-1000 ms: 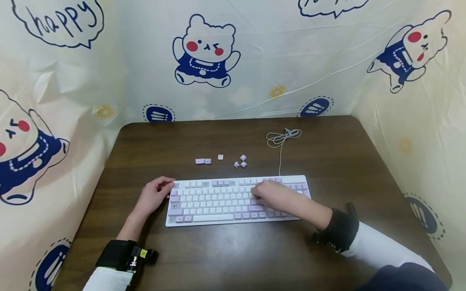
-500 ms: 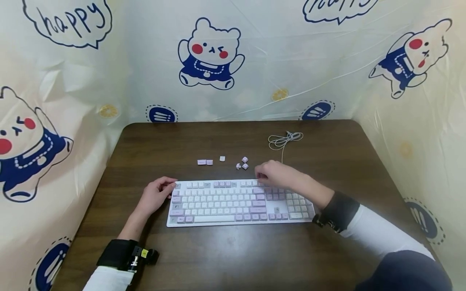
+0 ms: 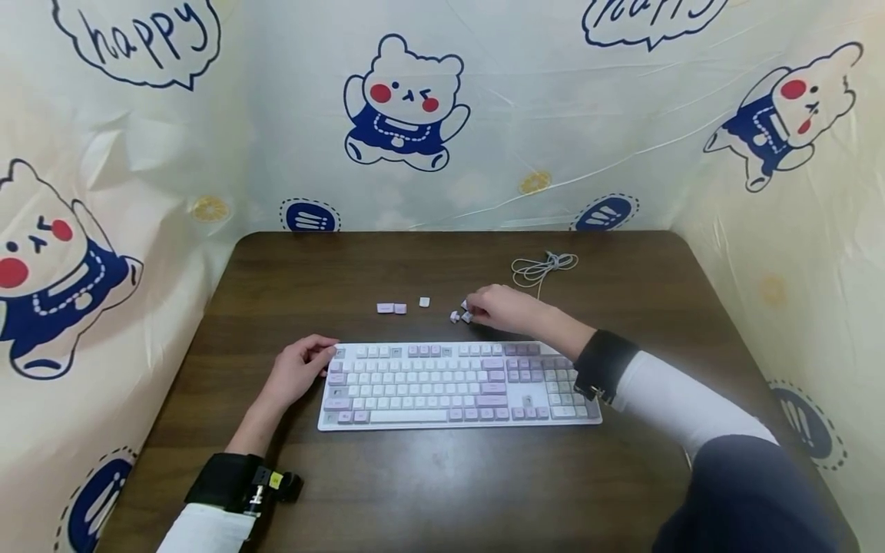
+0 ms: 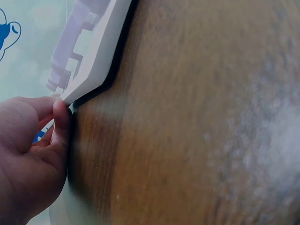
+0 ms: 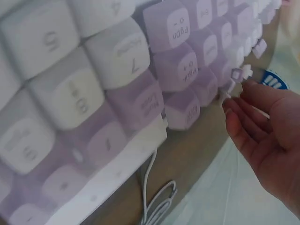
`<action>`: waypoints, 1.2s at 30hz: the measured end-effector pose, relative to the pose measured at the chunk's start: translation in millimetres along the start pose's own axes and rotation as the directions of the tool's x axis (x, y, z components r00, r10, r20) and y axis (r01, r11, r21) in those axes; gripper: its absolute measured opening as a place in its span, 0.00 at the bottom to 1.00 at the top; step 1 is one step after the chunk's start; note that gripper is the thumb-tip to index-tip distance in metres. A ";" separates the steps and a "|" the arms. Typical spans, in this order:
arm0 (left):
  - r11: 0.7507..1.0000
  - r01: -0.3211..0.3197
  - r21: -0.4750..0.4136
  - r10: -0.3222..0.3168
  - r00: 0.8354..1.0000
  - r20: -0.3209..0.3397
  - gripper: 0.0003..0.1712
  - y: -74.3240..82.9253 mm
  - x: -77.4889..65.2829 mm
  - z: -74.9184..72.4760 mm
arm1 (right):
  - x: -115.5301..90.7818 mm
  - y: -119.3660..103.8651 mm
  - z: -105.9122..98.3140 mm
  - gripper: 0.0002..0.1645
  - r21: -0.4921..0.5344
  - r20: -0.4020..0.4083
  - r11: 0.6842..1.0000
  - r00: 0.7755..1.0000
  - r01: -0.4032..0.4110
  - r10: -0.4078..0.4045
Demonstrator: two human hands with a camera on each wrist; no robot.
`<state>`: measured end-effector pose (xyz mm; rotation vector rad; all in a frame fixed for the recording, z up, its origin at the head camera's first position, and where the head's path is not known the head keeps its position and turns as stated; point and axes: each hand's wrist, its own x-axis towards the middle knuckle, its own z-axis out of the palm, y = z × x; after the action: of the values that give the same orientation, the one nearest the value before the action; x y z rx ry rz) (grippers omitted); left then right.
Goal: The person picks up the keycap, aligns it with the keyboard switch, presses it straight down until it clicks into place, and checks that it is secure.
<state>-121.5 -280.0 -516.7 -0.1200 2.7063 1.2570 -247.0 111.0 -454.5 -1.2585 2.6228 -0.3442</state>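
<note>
A white and lilac keyboard (image 3: 415, 384) lies across the table in the head view. At its far left corner, my left hand (image 3: 299, 372) grips the edge; the left wrist view shows thumb and finger (image 4: 60, 117) pinching that corner. My right hand (image 3: 508, 311) is beyond the keyboard, its fingertips at a small group of loose keycaps (image 3: 455, 316). In the right wrist view, thumb and fingers (image 5: 239, 117) close around a lilac keycap (image 5: 228, 87), which they partly hide. A bare square patch (image 3: 515, 395) shows around one key left of the number pad.
Two lilac keycaps (image 3: 392, 308) and a white keycap (image 3: 425, 302) lie behind the keyboard. A coiled white cable (image 3: 546, 265) rests toward the back right. Printed cloth (image 3: 498, 138) hangs around the dark wooden table (image 3: 442, 491).
My right hand has moved from over the keyboard's right half, back past its far edge and left to the loose keycaps. The left hand stays at the corner. The head view has shifted slightly.
</note>
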 end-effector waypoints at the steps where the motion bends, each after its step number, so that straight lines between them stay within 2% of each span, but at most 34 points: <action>1: 1.000 0.001 0.000 -0.001 1.000 -0.002 0.17 0.5 0.0 0.1 | 3.1 -0.3 1.9 0.03 -0.018 -0.004 0.999 1.000 -0.028 0.028; 6: 1.000 -0.003 -0.002 0.003 1.000 0.000 0.17 2.8 0.8 1.5 | 13.4 -3.7 9.2 0.12 -0.029 -0.028 0.984 0.984 -0.177 0.177; 10: 1.000 0.004 0.000 -0.004 1.000 0.003 0.18 2.6 1.0 1.8 | 16.4 -7.1 12.7 0.14 -0.010 -0.011 0.976 0.976 -0.218 0.218; 20: 1.000 0.017 -0.006 -0.017 1.000 0.009 0.18 0.2 -0.8 0.8 | 18.2 -7.6 13.8 0.07 0.013 0.018 0.982 0.982 -0.190 0.190; 32: 0.999 0.031 -0.011 -0.031 1.000 0.003 0.19 1.2 -0.9 0.0 | 25.7 -1.2 10.4 0.06 0.057 0.069 0.976 0.976 -0.208 0.204; 36: 0.999 0.032 -0.007 -0.032 0.999 -0.002 0.18 1.8 -1.4 -0.7 | 25.2 -0.9 9.5 0.06 0.053 0.069 0.981 0.981 -0.185 0.182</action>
<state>-120.5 -279.3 -514.7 -0.1646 2.6911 1.2576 -259.1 89.6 -465.5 -0.9827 2.6269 -0.3411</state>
